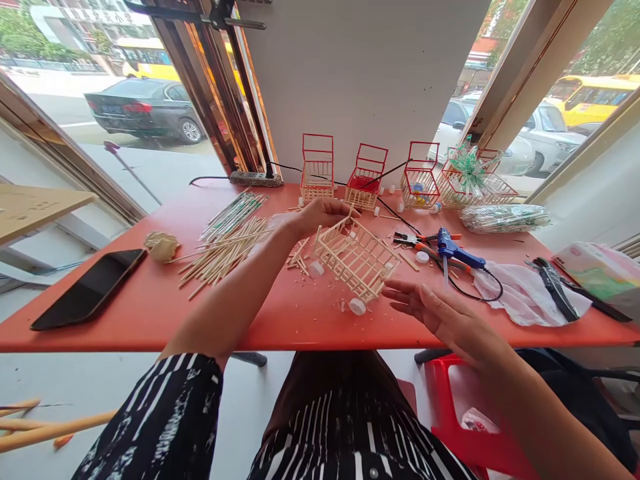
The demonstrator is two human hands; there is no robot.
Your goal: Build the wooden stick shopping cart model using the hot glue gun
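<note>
Head view: the fingertips of the left hand (327, 215) pinch the raised sticks at the far end of a small wooden cart (356, 261). The right hand (425, 303) is unclenched, its fingers stretched out and grasping nothing, beside the cart's near right corner; whether a fingertip touches that corner, I cannot tell from this angle.

The cart sits tilted over the middle of the red table (280, 330), with one white cap wheel (357, 307) at its near corner. It should handle as something very light and fairly stiff along each bar, yet fragile at the joints, where a hard squeeze could snap a stick loose. The bare wood is unlikely to slip. The sounder hold would be low, on the base rails near a corner; the thin upright sticks and the wheels look like poor places to grip.

Just beyond lie short stick pieces (299, 260), then a pile of long sticks (220, 257) to the left. Pliers (411, 241) and a blue glue gun (457, 250) rest to the right. Along the back stand carts with red handles (317, 170).
</note>
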